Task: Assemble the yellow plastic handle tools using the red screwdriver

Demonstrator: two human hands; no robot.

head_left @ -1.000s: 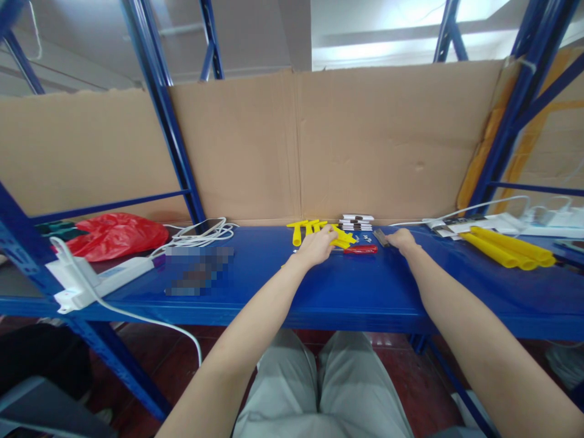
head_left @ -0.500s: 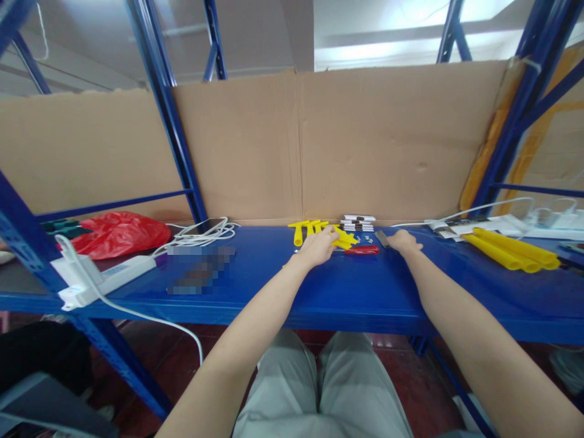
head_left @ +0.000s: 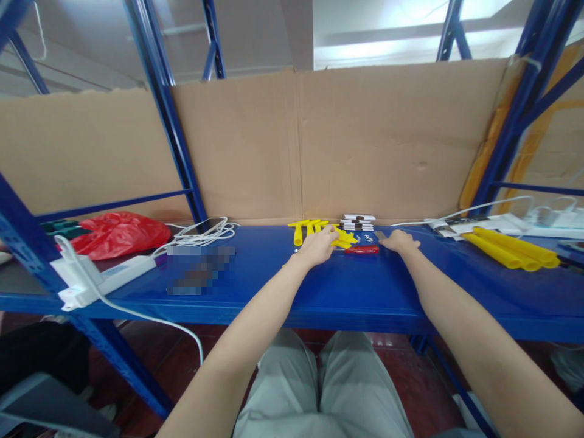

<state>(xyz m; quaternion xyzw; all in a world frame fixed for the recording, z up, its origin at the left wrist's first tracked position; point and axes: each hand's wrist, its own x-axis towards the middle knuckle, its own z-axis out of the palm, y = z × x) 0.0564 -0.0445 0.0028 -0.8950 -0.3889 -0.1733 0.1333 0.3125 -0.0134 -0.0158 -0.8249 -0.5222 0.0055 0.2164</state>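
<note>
My left hand (head_left: 319, 245) is closed on a yellow plastic piece (head_left: 345, 237) with a stepped edge, which sticks out to the right of the fingers. A red-handled screwdriver (head_left: 362, 249) lies on the shelf beside it, its shaft passing partly behind that hand. Over to the right, my right hand (head_left: 400, 241) has its fingertips on a small flat metal blade (head_left: 379, 235), mostly covered by them. Between the hands lie several tiny silvery parts (head_left: 368, 238), too small to name. Yellow T-shaped handles (head_left: 298, 233) stand in a row behind my left hand.
Small white-and-dark packs (head_left: 358, 222) are stacked at the back against the cardboard panel (head_left: 387, 140). Yellow tubes (head_left: 511, 249) lie at the right. On the left are a white power strip (head_left: 123, 272), coiled white cable (head_left: 210, 231) and a red plastic bag (head_left: 123, 234).
My right hand has shifted slightly left, its fingers now covering more of the metal blade. My left hand and the yellow piece look unmoved.
</note>
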